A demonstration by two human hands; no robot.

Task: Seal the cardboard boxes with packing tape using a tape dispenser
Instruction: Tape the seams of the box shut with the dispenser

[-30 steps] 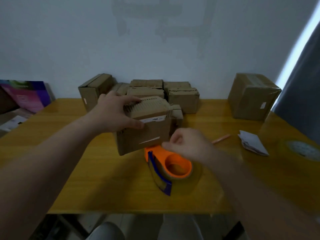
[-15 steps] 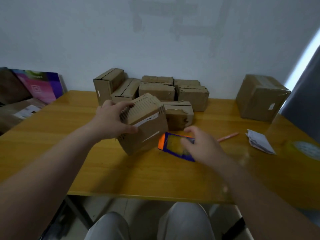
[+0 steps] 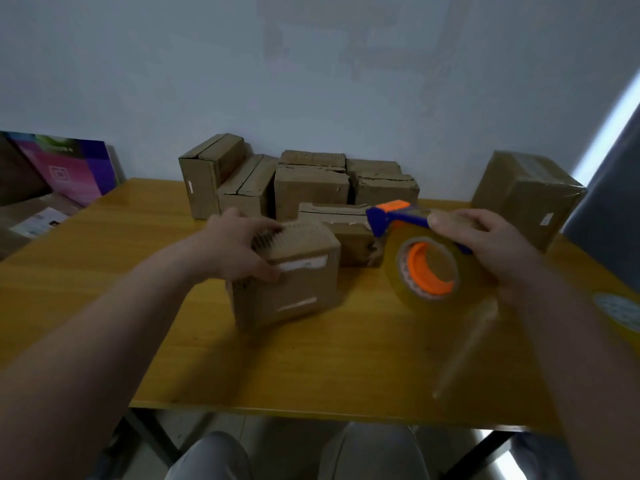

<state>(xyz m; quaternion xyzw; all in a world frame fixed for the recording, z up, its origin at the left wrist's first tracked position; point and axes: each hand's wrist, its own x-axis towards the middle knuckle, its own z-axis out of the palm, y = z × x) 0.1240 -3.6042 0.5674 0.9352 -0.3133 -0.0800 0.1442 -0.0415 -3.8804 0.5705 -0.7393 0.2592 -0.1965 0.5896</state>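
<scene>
on the yellow table (image 3: 86,244) our left hand (image 3: 239,251) grips the front box (image 3: 294,289) to steady it. our right hand (image 3: 485,247) grips the tape dispenser (image 3: 420,261) beside it, poised for taping.

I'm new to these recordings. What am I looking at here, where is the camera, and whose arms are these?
There is no machine here. A person wears one wide-angle camera on the head, looking forward and down, so the two bare arms are the wearer's own. The left hand grips a small cardboard box standing on the yellow wooden table. The right hand holds an orange and blue tape dispenser, loaded with clear tape, to the right of that box. More small boxes are stacked by the wall, and a larger box sits at the far right.
</scene>
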